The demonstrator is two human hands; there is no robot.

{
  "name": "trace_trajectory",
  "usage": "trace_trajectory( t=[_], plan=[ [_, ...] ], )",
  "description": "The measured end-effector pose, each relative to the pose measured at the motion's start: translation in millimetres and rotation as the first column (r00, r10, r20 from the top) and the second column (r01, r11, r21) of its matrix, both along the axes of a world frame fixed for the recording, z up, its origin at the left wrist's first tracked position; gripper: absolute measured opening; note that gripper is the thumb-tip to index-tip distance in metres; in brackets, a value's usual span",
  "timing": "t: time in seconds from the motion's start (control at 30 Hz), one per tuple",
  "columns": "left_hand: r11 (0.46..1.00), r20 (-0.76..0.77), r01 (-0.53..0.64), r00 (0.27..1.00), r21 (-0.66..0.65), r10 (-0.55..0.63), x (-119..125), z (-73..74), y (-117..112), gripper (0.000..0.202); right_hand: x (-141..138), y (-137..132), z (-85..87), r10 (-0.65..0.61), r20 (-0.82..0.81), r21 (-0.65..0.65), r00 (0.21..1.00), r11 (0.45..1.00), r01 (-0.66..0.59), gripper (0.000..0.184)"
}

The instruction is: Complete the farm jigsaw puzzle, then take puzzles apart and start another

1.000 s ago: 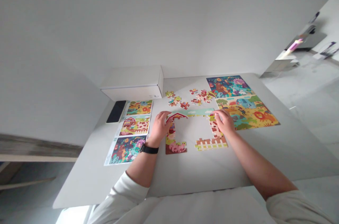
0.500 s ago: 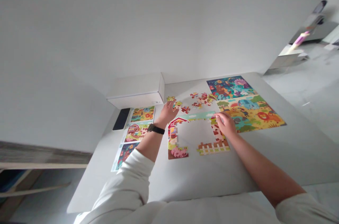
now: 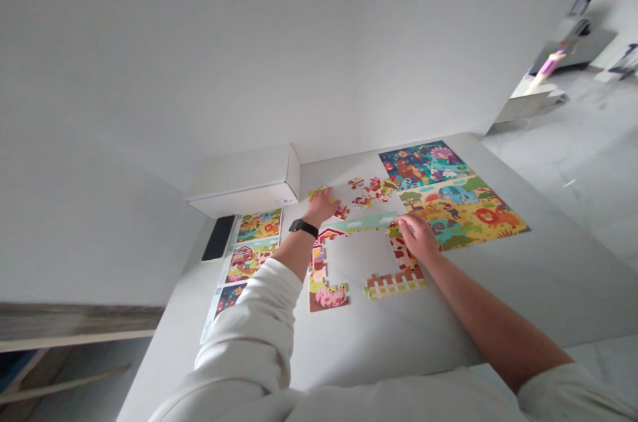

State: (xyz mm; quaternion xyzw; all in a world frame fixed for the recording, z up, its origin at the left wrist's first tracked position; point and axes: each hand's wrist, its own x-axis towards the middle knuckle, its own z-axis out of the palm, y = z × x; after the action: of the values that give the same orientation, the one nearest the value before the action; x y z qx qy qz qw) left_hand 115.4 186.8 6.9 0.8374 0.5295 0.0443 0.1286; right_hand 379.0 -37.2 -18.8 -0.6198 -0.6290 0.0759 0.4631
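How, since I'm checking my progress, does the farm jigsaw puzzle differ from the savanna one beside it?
The farm jigsaw puzzle is only a border, open in the middle, while the savanna jigsaw puzzle is a filled picture. The farm puzzle shows a red barn, white fence and pink pig; the savanna puzzle, a lion and blue elephant. The right hand touches the farm puzzle, not the savanna puzzle. Both lie flat on the white table.

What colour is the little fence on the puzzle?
The picket fence is white on brown, clearest in the head view.
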Motion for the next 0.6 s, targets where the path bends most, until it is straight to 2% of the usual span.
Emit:
trace_trajectory(
  t=[0.17, 0.27, 0.37, 0.47, 0.6],
  plan=[
    [0.983, 0.028, 0.182, 0.983, 0.014, -0.182, 27, -6.1, -11, 0.06, -1, -1, -2.0, 0.01, -0.033, 0.011, 0.999, 1.0, -0.01, 0.034],
    [0.933, 0.058, 0.349, 0.933, 0.088, -0.355, 47, -4.5, -22, 0.057, 3, 3, -3.6, 0.001, -0.062, 0.01, 0.998, 1.0, 0.0, 0.029],
    [0.884, 0.01, 0.455, 0.889, 0.107, -0.458, 67, -2.4, -34, 0.057, 13, 19, -1.5, -0.017, -0.081, -0.028, 0.997, 0.999, 0.015, 0.026],
    [0.871, -0.075, 0.484, 0.875, 0.089, -0.478, 78, -1.6, -44, 0.061, 25, 46, 7.9, -0.039, -0.051, -0.113, 0.998, 0.993, 0.033, 0.031],
    [0.901, -0.132, 0.424, 0.902, 0.097, -0.41, 65, 0.4, -47, 0.057, 31, 79, 23.5, 0.002, 0.177, -0.246, 0.984, 0.968, 0.042, 0.035]
  ],
)
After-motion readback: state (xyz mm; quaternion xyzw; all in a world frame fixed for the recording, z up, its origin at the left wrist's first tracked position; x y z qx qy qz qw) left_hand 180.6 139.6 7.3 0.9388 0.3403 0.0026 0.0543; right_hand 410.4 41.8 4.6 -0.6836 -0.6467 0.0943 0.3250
